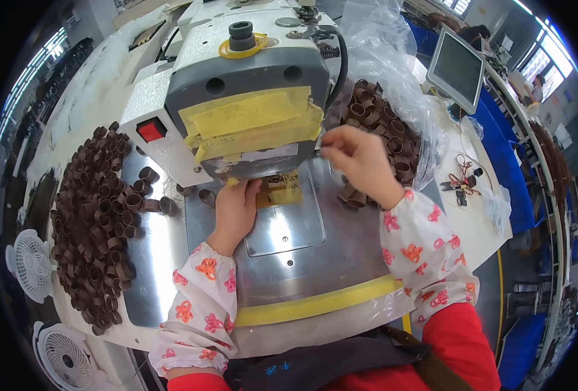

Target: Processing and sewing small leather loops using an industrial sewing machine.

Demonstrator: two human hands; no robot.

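Observation:
My left hand rests at the foot of an industrial sewing machine. Its fingers are bent together, with the tips tucked under the machine head beside a yellow-taped plate; whatever they hold is hidden. My right hand is raised at the right side of the head, fingers curled in and thumb near the index finger. I cannot make out anything between them. Brown ring-shaped loops lie to both sides: a large heap at the left and another pile in clear plastic behind my right hand.
The metal work plate has yellow tape along its near edge. A red switch sits on the machine's left side. Small snips and cords and a screen are at the right. Two white fans stand at far left.

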